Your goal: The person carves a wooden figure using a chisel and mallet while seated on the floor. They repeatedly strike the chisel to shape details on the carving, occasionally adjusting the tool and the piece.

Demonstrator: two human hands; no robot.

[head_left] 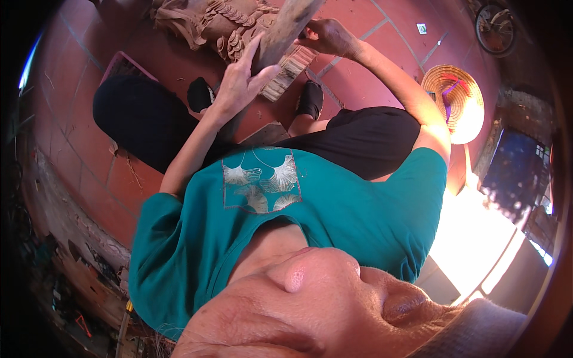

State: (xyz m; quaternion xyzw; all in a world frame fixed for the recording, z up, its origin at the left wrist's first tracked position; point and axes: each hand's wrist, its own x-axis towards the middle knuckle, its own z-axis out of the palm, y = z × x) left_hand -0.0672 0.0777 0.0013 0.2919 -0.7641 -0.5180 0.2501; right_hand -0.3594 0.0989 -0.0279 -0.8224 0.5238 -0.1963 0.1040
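Observation:
A thick, weathered wooden beam (282,37) slants up between my two hands and leaves the view at the top. My left hand (243,83) lies against its lower left side, index finger stretched along it and thumb spread away. On the beam's other side, my right hand (332,39) has its fingers curled in toward the wood. What those fingertips pinch, if anything, is too small and shadowed to tell. Just beyond is a carved brown wooden piece (209,24) with scale-like relief. A rough, pale wood block (289,73) sits below the beam, between my feet.
Red floor tiles (352,80) surround my bent legs. To the right lies a woven conical hat (456,101) with a purple strap, near a bright sunlit patch. A wheel (495,28) stands at the far right. Assorted clutter (77,286) fills the lower left edge.

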